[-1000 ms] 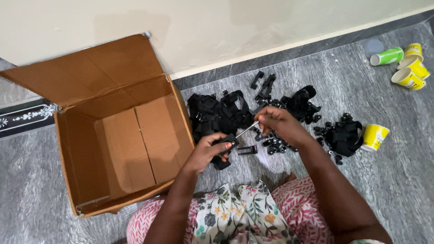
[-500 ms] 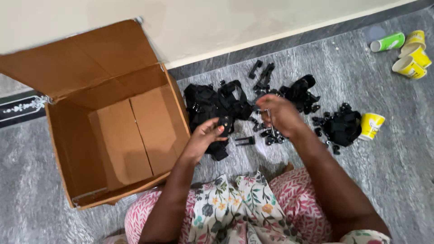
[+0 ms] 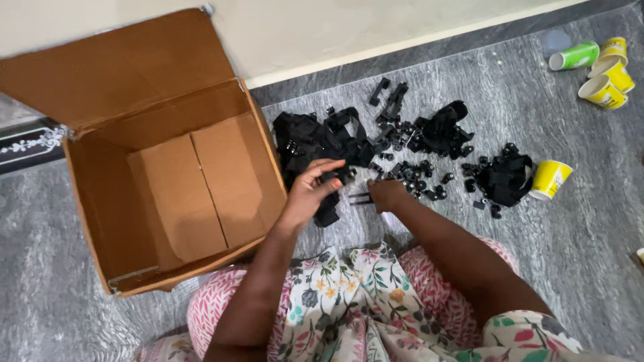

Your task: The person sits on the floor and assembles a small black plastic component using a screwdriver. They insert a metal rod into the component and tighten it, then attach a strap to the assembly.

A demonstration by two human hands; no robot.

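The left hand (image 3: 310, 194) gripped a black mount piece (image 3: 333, 179) just right of the cardboard box (image 3: 168, 188). The right hand (image 3: 386, 196), beside it, closed on a black bracket (image 3: 360, 198).

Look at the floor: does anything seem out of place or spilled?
Yes. Paper cups lie tipped on their sides near the wall, another yellow cup lies beside the black parts, which are scattered loose beside the open box.

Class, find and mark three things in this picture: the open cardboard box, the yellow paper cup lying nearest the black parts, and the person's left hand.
cardboard box (image 3: 100, 228), head view, its left wall.
yellow paper cup (image 3: 551, 179), head view, its side.
left hand (image 3: 310, 191), head view, back of the hand.
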